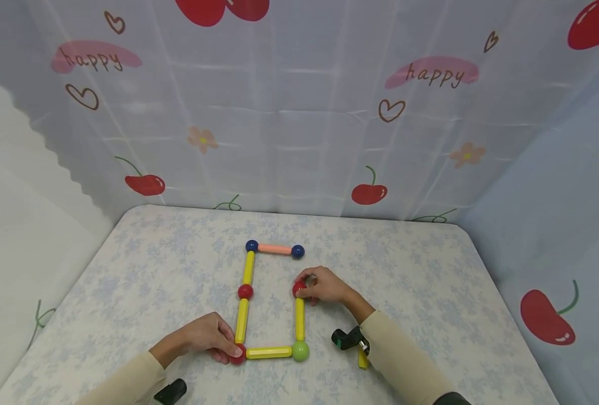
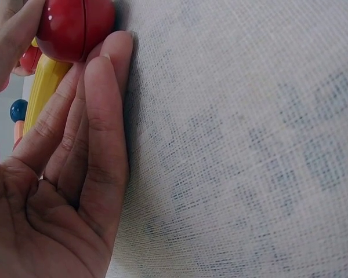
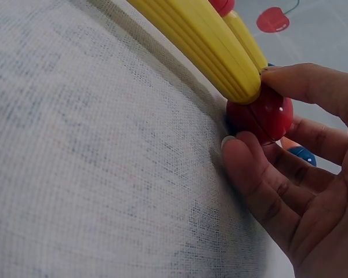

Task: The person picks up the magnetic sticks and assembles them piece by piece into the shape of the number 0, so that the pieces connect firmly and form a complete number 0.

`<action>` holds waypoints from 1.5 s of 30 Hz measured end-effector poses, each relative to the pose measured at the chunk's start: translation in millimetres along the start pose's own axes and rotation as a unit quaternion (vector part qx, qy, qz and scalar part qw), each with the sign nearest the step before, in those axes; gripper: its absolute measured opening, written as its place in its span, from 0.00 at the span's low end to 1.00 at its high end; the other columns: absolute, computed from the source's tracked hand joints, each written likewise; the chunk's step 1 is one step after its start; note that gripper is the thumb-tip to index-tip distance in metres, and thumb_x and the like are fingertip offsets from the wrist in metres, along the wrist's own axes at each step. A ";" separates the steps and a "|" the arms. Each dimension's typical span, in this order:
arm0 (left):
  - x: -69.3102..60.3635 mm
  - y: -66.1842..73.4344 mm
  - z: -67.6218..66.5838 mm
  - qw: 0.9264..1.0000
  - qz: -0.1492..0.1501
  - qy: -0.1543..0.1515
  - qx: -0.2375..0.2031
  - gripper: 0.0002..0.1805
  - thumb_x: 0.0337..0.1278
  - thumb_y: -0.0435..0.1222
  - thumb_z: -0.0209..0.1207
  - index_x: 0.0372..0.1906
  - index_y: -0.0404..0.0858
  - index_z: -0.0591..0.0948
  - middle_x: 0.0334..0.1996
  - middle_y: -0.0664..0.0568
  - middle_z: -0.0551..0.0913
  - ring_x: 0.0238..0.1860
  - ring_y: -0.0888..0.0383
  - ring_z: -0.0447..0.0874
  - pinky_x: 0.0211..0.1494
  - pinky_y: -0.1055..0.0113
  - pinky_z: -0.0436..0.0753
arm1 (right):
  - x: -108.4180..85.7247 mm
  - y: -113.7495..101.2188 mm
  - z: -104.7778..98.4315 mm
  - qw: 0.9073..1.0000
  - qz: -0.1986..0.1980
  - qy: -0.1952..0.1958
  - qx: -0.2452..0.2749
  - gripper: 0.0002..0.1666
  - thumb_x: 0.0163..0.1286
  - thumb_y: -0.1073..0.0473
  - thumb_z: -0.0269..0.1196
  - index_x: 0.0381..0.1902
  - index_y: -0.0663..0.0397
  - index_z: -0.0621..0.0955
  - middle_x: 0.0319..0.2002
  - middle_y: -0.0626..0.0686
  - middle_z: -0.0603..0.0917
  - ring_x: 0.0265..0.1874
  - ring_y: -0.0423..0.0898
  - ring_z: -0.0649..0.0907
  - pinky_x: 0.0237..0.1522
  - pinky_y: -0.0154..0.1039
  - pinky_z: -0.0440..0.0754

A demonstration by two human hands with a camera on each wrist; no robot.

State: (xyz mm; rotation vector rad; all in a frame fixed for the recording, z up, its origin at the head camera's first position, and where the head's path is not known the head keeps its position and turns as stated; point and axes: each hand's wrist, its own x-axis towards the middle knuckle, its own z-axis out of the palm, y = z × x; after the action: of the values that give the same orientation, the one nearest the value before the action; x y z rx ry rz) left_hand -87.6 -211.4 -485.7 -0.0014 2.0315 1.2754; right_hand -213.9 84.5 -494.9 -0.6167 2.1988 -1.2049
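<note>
On the patterned table lies an outline of magnetic rods and balls. At its lower left corner my left hand (image 1: 209, 337) grips a red ball (image 2: 75, 29) between thumb and fingers. A yellow rod (image 1: 269, 352) runs from that ball to a green ball (image 1: 300, 351). From the green ball another yellow rod (image 1: 300, 320) goes up to a second red ball (image 3: 272, 116), which my right hand (image 1: 326, 286) pinches. On the left side, yellow rods join a third red ball (image 1: 245, 291) and a blue ball (image 1: 251, 246).
At the top, a pink rod (image 1: 275, 249) links the corner blue ball to another blue ball (image 1: 298, 251), apart from the right-hand red ball. A loose yellow rod (image 1: 362, 359) lies partly under the right sleeve. A printed curtain (image 1: 299, 146) stands behind the table.
</note>
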 end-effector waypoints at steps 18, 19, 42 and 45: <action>1.3 0.2 -1.4 1.000 -0.006 -0.007 0.003 0.13 0.45 0.40 0.73 0.31 0.35 0.87 0.24 0.49 0.87 0.20 0.64 0.83 0.27 0.73 0.82 | -27.2 6.9 -31.4 1.000 -0.012 0.009 -0.009 0.20 0.58 0.63 0.70 0.49 0.60 0.81 0.43 0.57 0.80 0.30 0.45 0.78 0.31 0.38 0.80; 1.4 0.2 -1.6 1.000 -0.008 -0.007 0.002 0.13 0.45 0.40 0.73 0.31 0.35 0.87 0.25 0.49 0.87 0.20 0.64 0.83 0.27 0.73 0.82 | -31.5 8.3 -34.5 1.000 -0.010 0.002 -0.007 0.19 0.59 0.64 0.70 0.48 0.61 0.81 0.43 0.57 0.80 0.31 0.46 0.79 0.32 0.38 0.80; 3.2 -1.5 -3.2 1.000 -0.002 -0.020 -0.007 0.13 0.45 0.40 0.73 0.32 0.34 0.87 0.25 0.49 0.87 0.21 0.64 0.83 0.27 0.72 0.82 | -105.5 40.8 -60.5 0.966 -0.107 -0.220 -0.082 0.14 0.52 0.65 0.73 0.39 0.52 0.88 0.48 0.55 0.77 0.47 0.39 0.70 0.54 0.39 0.65; 3.1 0.0 -3.2 1.000 -0.002 -0.022 -0.011 0.13 0.45 0.40 0.73 0.32 0.34 0.87 0.25 0.49 0.87 0.21 0.64 0.83 0.27 0.72 0.82 | -108.8 41.0 -56.0 0.963 -0.118 -0.199 -0.141 0.13 0.50 0.63 0.75 0.36 0.47 0.88 0.45 0.49 0.76 0.43 0.37 0.68 0.50 0.40 0.62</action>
State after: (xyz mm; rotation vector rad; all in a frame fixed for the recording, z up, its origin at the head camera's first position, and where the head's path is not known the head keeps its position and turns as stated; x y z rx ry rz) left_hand -91.7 -212.8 -486.7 0.0104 1.9792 1.2847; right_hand -175.4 206.5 -478.5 -1.1590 1.9985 -0.7883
